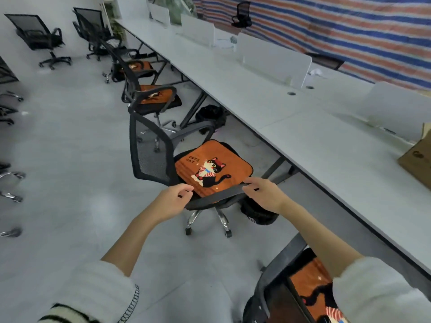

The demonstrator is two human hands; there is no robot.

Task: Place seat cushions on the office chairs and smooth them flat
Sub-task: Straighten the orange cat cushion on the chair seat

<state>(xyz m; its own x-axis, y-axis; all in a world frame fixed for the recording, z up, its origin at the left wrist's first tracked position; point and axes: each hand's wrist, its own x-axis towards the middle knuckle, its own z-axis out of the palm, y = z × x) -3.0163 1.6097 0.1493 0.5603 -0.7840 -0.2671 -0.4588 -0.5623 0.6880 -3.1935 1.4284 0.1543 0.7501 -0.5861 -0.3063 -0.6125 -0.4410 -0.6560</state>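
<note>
Orange cat cushion [213,170] lies on the seat of the nearest office chair [151,150], which stands beside the long white tabletop [314,145]. Cushion looks square to the seat and mostly flat; its near edge is partly hidden behind the chair's near armrest [217,198].

Left hand [171,201] and right hand [263,194] both sit at the near armrest. Left fingers [186,188] are curled closed around the armrest's left end. Right fingers [250,183] are curled closed over its right end. Cannot tell whether either hand also pinches the cushion's hem beneath the bar.

Two chairs farther down the row [154,96] and [137,66] carry orange cushions already. Another cushioned chair [310,290] shows at the lower right, close to the person. Black chairs at upper left [39,36] appear bare.

Step in hand, by my reading: final adjustment of this chair, placing done, smoothing either in progress or just ahead.

Next move likely calls for freeing the hands from the armrest, laying palms on the cushion, and pressing outward from the middle toward the edges. Watch the near edge under the armrest; a fold could hide there.
</note>
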